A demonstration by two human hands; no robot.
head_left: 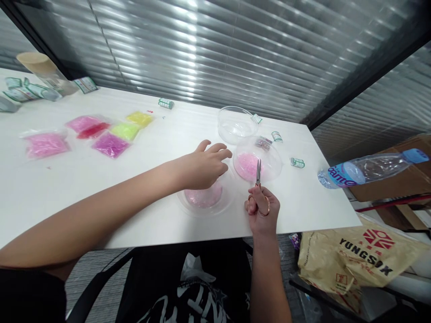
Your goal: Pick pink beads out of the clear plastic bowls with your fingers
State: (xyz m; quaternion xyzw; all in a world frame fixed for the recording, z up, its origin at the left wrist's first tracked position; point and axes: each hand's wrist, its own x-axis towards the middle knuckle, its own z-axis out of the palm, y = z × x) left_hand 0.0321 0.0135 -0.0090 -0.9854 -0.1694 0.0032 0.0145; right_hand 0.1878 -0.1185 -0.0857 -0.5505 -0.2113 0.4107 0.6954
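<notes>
The packets (47, 144) lie on the worktop (144, 233), well left of the left hand. The left hand (210, 168) is above the near bowl (220, 208); its fingers are spread and loosely bent, with nothing visible in them, though the palm is hidden. Pink bits (202, 197) lie in the near bowl, partly below this hand. The far bowl (274, 166), also containing pink bits, sits right of the left hand and beyond the right. The right hand (266, 206) holds the scissors (258, 175) by the loops, blades nearly together, pointing away. Step in hand, as judged: handling at the bowls, scissors ready. Any cut calls for parting the blades and keeping the left fingers clear.
</notes>
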